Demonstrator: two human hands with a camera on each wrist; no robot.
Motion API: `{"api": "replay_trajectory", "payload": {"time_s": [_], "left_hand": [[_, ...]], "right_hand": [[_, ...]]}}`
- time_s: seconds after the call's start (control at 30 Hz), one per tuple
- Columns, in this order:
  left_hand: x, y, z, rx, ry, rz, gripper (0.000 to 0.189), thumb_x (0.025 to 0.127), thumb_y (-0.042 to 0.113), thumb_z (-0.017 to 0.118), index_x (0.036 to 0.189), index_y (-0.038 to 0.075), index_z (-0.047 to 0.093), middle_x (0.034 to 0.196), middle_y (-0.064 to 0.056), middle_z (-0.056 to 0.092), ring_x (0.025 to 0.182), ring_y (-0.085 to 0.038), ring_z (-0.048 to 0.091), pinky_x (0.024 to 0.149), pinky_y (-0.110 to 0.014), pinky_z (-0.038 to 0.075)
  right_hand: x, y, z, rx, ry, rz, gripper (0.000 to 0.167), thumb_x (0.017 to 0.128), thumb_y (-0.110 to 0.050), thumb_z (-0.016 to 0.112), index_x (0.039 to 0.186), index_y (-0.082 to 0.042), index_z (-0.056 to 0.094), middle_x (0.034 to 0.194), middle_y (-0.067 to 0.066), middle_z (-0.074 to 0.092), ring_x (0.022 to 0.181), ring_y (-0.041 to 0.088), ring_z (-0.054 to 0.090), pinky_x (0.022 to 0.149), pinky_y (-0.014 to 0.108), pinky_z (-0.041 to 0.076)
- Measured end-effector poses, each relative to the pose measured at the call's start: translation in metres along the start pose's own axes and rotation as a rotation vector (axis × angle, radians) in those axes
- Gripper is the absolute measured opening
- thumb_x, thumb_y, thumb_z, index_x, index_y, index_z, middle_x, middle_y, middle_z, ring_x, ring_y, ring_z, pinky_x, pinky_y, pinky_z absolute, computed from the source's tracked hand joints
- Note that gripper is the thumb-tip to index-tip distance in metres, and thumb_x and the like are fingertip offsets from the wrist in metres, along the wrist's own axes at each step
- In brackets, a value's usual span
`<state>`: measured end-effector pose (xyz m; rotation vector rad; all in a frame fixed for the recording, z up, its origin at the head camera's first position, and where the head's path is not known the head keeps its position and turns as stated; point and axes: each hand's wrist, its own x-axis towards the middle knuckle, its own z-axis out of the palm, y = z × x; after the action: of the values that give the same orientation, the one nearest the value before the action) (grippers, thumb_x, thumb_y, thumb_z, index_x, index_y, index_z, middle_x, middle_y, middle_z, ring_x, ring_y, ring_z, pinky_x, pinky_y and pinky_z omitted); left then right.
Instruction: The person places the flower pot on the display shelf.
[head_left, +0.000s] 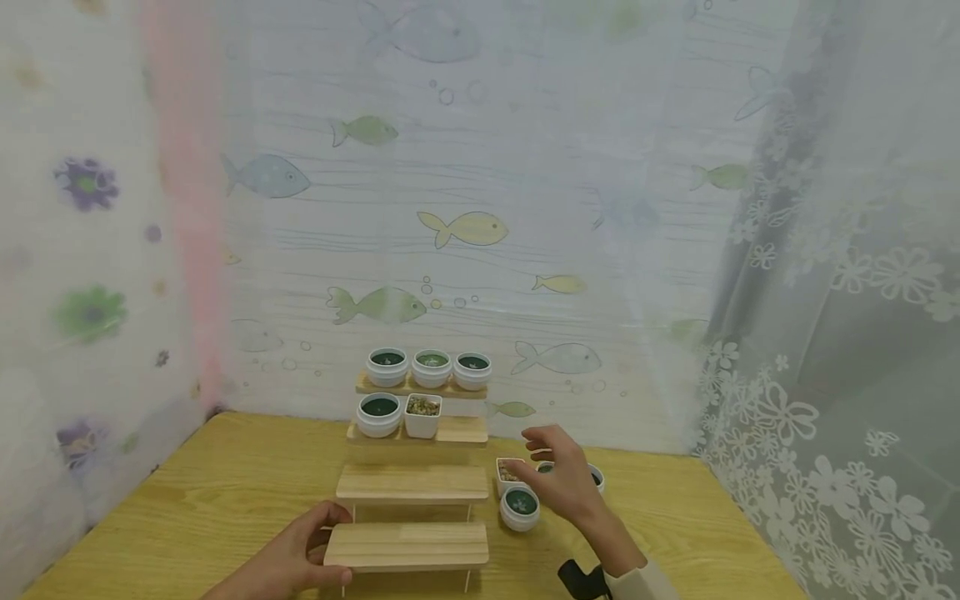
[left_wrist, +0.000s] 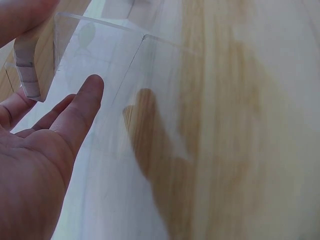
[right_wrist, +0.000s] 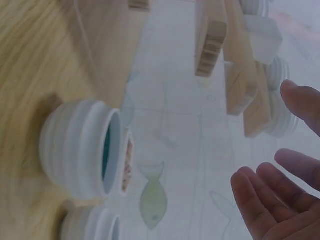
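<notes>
A tiered wooden display shelf (head_left: 408, 546) with clear supports stands on the table. My left hand (head_left: 300, 550) grips the left end of its lowest plank, thumb at the front edge and fingers behind. Three round white pots with green contents, including the middle pot (head_left: 431, 377), line the top tier. Below them sit another round pot (head_left: 378, 423) and a square white pot (head_left: 422, 425) with grainy contents. My right hand (head_left: 566, 479), fingers loosely bent and holding nothing, hovers over pots right of the shelf. A round pot (right_wrist: 80, 147) and a square pot (head_left: 502, 482) show there; others are partly hidden.
The yellow wood-grain table (head_left: 217, 492) carries everything. A fish-patterned curtain (head_left: 645, 333) hangs behind it, and a flowered sheer curtain (head_left: 840, 483) hangs at the right. Near my right forearm is a small black object (head_left: 581, 581).
</notes>
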<state>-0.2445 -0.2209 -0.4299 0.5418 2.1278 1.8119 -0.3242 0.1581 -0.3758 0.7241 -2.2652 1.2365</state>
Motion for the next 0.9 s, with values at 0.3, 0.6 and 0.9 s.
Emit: {"api": "replay_trajectory", "payload": {"time_s": [0.3,0.6,0.9], "left_hand": [[-0.001,-0.001,0.001,-0.002,-0.009,0.004,0.053,0.086,0.009,0.071,0.123,-0.007,0.037,0.121,-0.022,0.044,0.108,-0.033,0.052,0.082,-0.036,0.050],[0.000,-0.001,0.000,-0.006,-0.014,0.013,0.053,0.086,0.009,0.071,0.123,-0.008,0.036,0.120,-0.021,0.046,0.108,-0.033,0.053,0.082,-0.036,0.050],[0.000,-0.001,0.000,0.012,0.001,0.007,0.054,0.085,0.009,0.072,0.124,-0.007,0.037,0.121,-0.021,0.045,0.109,-0.032,0.051,0.082,-0.035,0.050]], "right_hand": [[-0.017,0.018,-0.003,-0.016,-0.042,0.089,0.043,0.080,-0.028,0.078,0.116,-0.013,0.062,0.109,0.000,0.059,0.098,0.025,0.060,0.080,0.039,0.053],[-0.024,0.033,-0.001,-0.044,-0.086,0.133,0.048,0.079,-0.034,0.078,0.116,-0.008,0.062,0.108,0.006,0.057,0.096,0.028,0.058,0.080,0.040,0.052],[-0.028,0.043,0.003,-0.074,-0.203,0.159,0.060,0.082,-0.037,0.074,0.124,0.001,0.055,0.118,0.017,0.054,0.104,0.031,0.056,0.083,0.037,0.052]]}}
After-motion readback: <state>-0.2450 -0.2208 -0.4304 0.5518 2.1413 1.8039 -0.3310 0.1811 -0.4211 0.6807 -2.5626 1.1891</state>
